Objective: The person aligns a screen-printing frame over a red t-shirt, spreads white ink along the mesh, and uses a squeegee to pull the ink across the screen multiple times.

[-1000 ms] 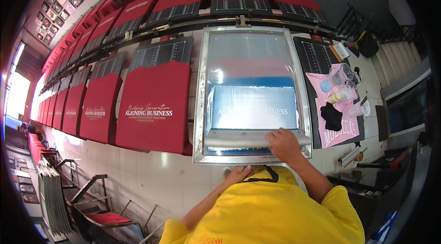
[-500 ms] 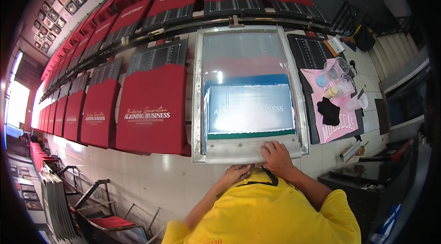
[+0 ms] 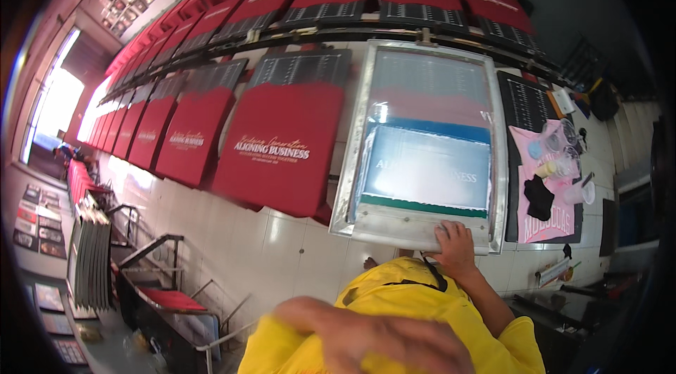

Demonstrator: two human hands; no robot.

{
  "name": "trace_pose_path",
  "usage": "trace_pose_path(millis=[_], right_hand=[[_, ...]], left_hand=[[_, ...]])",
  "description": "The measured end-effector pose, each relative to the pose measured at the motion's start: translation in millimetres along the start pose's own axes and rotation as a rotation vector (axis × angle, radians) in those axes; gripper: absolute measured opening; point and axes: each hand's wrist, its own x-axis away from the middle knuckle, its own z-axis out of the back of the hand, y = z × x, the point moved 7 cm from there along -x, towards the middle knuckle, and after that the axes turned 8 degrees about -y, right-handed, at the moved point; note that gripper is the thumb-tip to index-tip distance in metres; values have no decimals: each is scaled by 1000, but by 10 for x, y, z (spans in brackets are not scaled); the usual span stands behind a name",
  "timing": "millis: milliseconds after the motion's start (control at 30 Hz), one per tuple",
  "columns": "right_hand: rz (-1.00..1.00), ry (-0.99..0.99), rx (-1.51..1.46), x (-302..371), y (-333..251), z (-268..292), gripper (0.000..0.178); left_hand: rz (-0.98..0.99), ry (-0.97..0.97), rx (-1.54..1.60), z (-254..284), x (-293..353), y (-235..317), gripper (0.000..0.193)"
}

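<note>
A screen printing frame [image 3: 496, 198] lies over a printing board, and pale lettering shows faintly through its mesh. Across the mesh run a blue band [image 3: 443, 131] and a green strip [image 3: 422, 206]. My right hand [image 3: 454, 242] grips the near edge of the frame, fingers over the top. Close to the camera, my left hand [image 3: 387, 339] is up in front of my yellow shirt [image 3: 486, 346], away from the frame. It is blurred and partly cut off by the lower edge, so its fingers are unclear.
Left of the frame, red printed shirts [image 3: 282, 135] lie on a row of boards; a second row runs behind a dark rail [image 3: 331, 30]. At right, a pink shirt [image 3: 549, 226] carries plastic cups [image 3: 567, 163] and a black cloth [image 3: 539, 198]. A chair [image 3: 172, 298] stands lower left.
My left hand has left the frame's near edge and come up toward the camera. My right hand stays on the frame. The view has turned left, so everything sits further right.
</note>
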Motion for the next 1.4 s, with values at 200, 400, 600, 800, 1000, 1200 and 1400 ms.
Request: trace_pose_path(millis=[200, 400, 600, 800, 1000, 1200, 1400], right_hand=[[-36, 10, 14, 35, 12, -44, 71], [-16, 88, 9, 26, 14, -25, 72], [6, 65, 32, 19, -14, 50, 67], [20, 74, 51, 45, -19, 64, 69], [38, 94, 50, 61, -19, 45, 68], [24, 106, 51, 60, -48, 76, 66], [-7, -50, -25, 59, 117, -228, 68]], left_hand=[[-272, -91, 239, -358, -316, 143, 73], [-163, -144, 287, -323, -207, 106, 66], [-75, 182, 410, 103, 165, -134, 91], [253, 592, 499, 419, 514, -390, 94], [234, 639, 537, 484, 559, -415, 89], [222, 617, 548, 516, 522, -450, 82], [528, 27, -1121, 346, -248, 40, 61]])
